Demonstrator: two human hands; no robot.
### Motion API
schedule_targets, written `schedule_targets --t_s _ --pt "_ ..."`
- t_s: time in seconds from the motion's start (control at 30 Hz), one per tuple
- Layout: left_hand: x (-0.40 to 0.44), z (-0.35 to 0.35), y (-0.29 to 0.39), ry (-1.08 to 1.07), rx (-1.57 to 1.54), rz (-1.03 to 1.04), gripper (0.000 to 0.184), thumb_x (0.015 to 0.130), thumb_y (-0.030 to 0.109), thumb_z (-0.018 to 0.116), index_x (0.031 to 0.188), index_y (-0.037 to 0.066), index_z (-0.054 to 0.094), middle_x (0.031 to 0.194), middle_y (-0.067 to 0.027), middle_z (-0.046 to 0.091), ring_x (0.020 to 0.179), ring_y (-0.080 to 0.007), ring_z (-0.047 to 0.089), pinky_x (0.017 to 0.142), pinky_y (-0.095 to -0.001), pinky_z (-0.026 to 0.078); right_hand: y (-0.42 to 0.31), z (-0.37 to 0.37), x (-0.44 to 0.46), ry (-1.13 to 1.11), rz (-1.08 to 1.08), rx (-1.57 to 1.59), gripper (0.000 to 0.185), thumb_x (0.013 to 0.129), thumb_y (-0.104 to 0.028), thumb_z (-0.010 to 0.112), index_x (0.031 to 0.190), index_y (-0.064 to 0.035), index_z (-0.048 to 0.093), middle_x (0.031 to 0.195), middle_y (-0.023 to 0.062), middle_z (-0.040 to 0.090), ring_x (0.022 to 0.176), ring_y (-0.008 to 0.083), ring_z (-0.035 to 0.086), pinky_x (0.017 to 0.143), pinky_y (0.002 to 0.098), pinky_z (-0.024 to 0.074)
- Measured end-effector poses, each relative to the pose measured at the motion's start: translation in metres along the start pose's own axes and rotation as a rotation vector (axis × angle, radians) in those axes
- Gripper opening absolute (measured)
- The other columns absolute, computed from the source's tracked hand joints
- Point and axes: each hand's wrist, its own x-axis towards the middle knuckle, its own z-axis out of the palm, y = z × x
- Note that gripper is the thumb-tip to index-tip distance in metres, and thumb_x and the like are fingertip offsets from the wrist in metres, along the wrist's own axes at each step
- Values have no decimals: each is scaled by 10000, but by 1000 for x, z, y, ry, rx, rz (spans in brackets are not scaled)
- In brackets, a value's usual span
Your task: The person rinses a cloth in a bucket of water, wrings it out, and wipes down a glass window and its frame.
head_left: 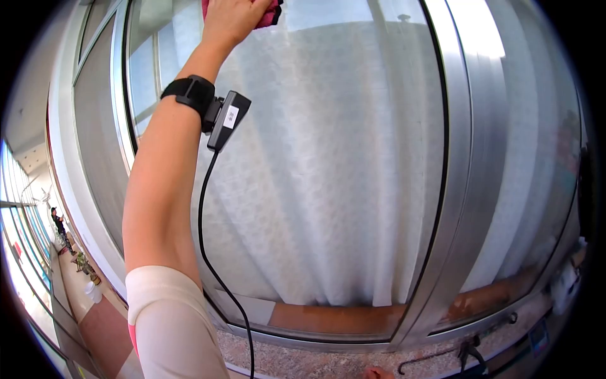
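Observation:
My left hand (232,18) is raised to the top of the view, its fingers partly cut off by the frame edge. It grips a dark pink cloth (270,15) with a black edge, against the upper part of a large window pane (328,126). A black strap (189,91) with a small black device (228,120) is around the left forearm, and a cable hangs from it. Only a small part of my right hand (378,373) shows at the bottom edge; its fingers cannot be made out.
White curtains (303,208) hang behind the glass. Metal frame posts (470,158) stand to the right. Below runs a speckled stone ledge (303,360) with a dark hooked object (470,354). Far left, a person (59,222) stands in a corridor near plants and a white bucket (93,292).

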Motion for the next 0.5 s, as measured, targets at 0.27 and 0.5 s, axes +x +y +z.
schedule_targets --t_s 0.27,0.5 --pt "-98 -49 198 -327 -537 622 597 888 438 568 1384 123 461 1492 -116 364 1374 -315 314 1079 -460 299 22 11 16 61 -63 40 174 950 -186 552 1021 -58 647 724 30 596 646 121 535 591 285 458" --pt "-165 -65 245 -581 -755 986 550 977 444 384 1431 134 372 1449 -79 406 1290 -233 412 1091 -377 320 36 3 24 -24 -133 68 205 925 -101 564 1108 -54 642 784 58 637 676 131 572 606 288 477"
